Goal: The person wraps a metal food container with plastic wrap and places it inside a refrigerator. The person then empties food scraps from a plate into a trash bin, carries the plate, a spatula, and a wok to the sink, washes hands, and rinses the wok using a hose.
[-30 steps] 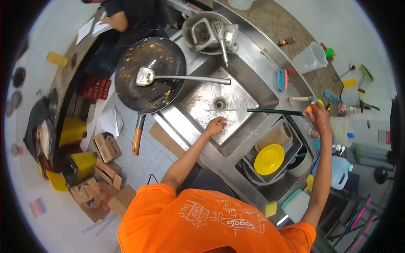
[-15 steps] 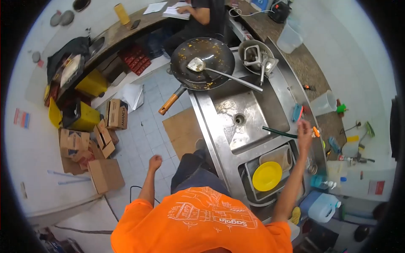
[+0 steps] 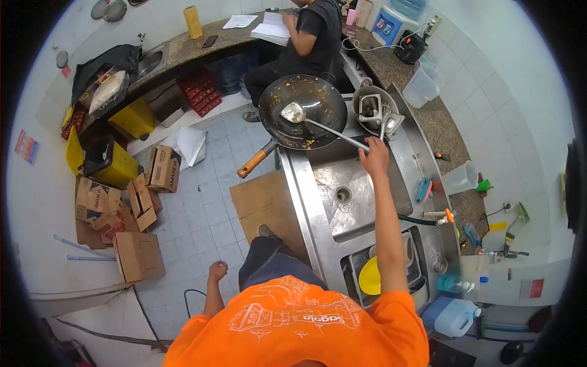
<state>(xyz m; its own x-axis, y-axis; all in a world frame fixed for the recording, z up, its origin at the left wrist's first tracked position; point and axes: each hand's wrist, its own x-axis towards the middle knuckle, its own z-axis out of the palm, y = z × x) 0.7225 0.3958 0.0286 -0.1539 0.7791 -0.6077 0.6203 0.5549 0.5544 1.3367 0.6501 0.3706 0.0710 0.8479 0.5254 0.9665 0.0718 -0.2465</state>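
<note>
My right hand reaches over the sink's back edge, its closed fingers at the handle end of a long metal spatula. The spatula's blade rests inside a large dark wok with yellow food bits. The wok's wooden handle points toward the floor. My left hand hangs low over the tiles, fingers curled, with nothing visible in it. Below my right hand lies the steel sink with its round drain. A pot holding metal containers and a whisk stands beside the wok.
A yellow plate lies in the second basin, partly behind my right arm. A green hose runs to the orange-handled tap. Another person sits behind the wok with papers. Cardboard boxes stand on the floor at left.
My right hand has left the tap and moved to the spatula's handle. My left hand has withdrawn from the sink to my side. The view has turned, showing more floor.
</note>
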